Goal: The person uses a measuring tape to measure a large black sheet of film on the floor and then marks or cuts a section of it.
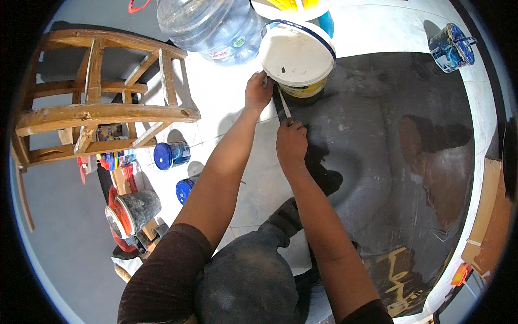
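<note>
A plastic bucket with a white lid (297,54) and a dark handle stands in front of me, partly on a large dark sheet (364,105) that lies on the tiled floor. My left hand (259,90) is at the lid's near left edge, fingers bent; whether it grips the rim or something small is unclear. In my right hand (292,139) is a narrow, light-coloured flat tool (284,103), pointing away from me towards the bucket's base. Its far end lies beside the bucket, near my left hand. The sheet's left edge runs just under the tool.
A wooden frame stand (97,115) is at the left, with blue-lidded paint cans (163,156) near it. A large clear water bottle (210,28) stands beyond. Another paint can (451,48) is at the far right, cardboard (481,214) at the right edge.
</note>
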### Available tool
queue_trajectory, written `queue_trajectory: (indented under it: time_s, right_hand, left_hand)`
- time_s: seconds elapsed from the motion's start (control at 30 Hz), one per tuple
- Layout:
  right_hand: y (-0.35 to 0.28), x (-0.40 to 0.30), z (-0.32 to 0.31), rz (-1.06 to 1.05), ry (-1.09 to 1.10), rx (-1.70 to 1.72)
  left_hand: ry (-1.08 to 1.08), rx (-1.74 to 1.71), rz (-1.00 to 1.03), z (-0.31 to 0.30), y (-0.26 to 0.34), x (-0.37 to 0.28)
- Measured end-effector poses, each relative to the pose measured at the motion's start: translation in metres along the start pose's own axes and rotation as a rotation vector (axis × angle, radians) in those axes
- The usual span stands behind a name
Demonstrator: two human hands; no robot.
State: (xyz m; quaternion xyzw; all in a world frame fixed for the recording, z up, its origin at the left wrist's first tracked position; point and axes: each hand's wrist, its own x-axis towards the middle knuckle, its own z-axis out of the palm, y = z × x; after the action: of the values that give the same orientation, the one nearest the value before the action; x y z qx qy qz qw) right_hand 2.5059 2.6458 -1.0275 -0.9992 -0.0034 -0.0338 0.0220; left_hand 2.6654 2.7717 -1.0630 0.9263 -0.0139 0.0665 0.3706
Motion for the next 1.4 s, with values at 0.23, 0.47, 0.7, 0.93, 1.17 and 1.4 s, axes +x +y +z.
queue_trajectory:
  time_s: [0.23,0.47,0.7,0.93,1.17,1.4]
  right_hand:
    - [-0.004,0.000,0.004,-0.015,-0.028,-0.006]
    - [0.001,0.002,-0.018,0.070,-0.360,0.358]
    - [0.014,-0.007,-0.013,0.067,-0.478,0.502]
    - [0.019,-0.050,-0.005,0.065,-0.407,0.364]
    - [0.018,-0.119,-0.009,0.009,-0.337,0.206]
    - [0.037,-0.136,-0.042,-0.050,-0.329,0.252]
  left_hand:
    - [-0.031,0.116,-0.019,-0.005,0.014,-0.003]
    - [-0.059,0.152,-0.060,-0.012,0.000,-0.005]
    - [-0.172,0.270,-0.070,-0.014,-0.001,-0.002]
    - [-0.238,0.337,-0.065,-0.018,0.007,0.004]
    - [-0.187,0.272,-0.046,-0.024,-0.009,-0.002]
    - [-0.228,0.439,0.032,-0.022,0.011,0.005]
